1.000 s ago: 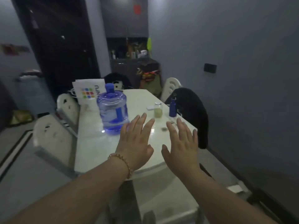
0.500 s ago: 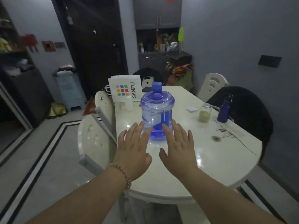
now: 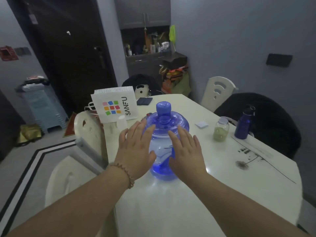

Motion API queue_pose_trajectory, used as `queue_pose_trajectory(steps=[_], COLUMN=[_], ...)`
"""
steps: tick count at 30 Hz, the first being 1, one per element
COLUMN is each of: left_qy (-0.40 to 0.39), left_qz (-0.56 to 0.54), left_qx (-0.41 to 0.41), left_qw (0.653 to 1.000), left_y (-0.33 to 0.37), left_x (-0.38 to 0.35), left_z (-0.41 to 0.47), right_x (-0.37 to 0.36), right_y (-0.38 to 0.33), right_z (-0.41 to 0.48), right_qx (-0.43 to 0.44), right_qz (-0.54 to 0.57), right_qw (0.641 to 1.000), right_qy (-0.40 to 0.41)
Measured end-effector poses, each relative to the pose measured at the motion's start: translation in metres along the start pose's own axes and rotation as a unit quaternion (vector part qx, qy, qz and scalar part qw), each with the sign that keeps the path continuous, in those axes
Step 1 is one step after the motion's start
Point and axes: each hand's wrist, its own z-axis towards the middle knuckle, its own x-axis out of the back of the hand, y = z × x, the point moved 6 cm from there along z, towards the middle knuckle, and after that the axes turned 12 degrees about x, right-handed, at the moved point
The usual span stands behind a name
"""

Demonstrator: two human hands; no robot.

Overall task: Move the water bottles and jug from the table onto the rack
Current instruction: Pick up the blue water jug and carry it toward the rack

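Observation:
A clear blue water jug (image 3: pixel 165 127) with a blue cap stands upright near the middle of the white table (image 3: pixel 213 189). My left hand (image 3: pixel 135 149) and my right hand (image 3: pixel 186 151) reach toward it with straight, spread fingers, one on each side of its near face. Whether the palms touch the jug cannot be told. At the table's right edge a dark blue metal bottle (image 3: pixel 242 124) stands beside a glass jar (image 3: pixel 221 129) holding greenish contents. No rack is in view.
A white paper bag (image 3: pixel 116 105) stands at the table's far left, with a dark wallet (image 3: pixel 144 101) behind the jug and a white notepad (image 3: pixel 201 124) to its right. White chairs (image 3: pixel 89 132) line both sides; a black jacket (image 3: pixel 271 124) drapes one.
The view has closed in on the table and the jug has come nearer. Both hands have advanced from in front of the jug to its sides, fingers still straight.

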Motion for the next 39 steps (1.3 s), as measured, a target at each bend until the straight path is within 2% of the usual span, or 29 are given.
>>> queue_pose_trajectory(steps=[4, 8, 11, 17, 22, 32, 39], left_qy=[0.003, -0.015, -0.042, -0.078, -0.105, -0.093, -0.089], left_qz=[-0.043, -0.099, -0.167, -0.242, -0.362, -0.356, -0.365], left_qx=[-0.051, -0.108, -0.16, -0.27, -0.245, -0.249, -0.254], left_qw=[0.998, 0.989, 0.972, 0.929, 0.893, 0.896, 0.891], left_y=[-0.006, -0.012, -0.014, 0.005, 0.01, 0.013, 0.011], left_x=[-0.028, -0.06, -0.076, -0.095, -0.106, -0.095, -0.07], left_z=[0.042, 0.094, 0.133, 0.179, 0.176, 0.16, 0.112], right_x=[-0.024, -0.057, -0.07, -0.074, -0.078, -0.074, -0.056], right_y=[0.004, 0.01, 0.007, 0.0, -0.003, -0.026, -0.057], right_z=[0.021, 0.048, 0.064, 0.071, 0.073, 0.058, 0.017], right_qx=[-0.004, -0.01, -0.041, -0.116, -0.17, -0.212, -0.199], right_qz=[0.013, -0.044, -0.086, -0.123, -0.104, -0.12, -0.151], right_qw=[1.0, 0.999, 0.995, 0.985, 0.98, 0.97, 0.968], right_qy=[0.026, -0.026, -0.031, 0.022, 0.001, 0.012, 0.012])
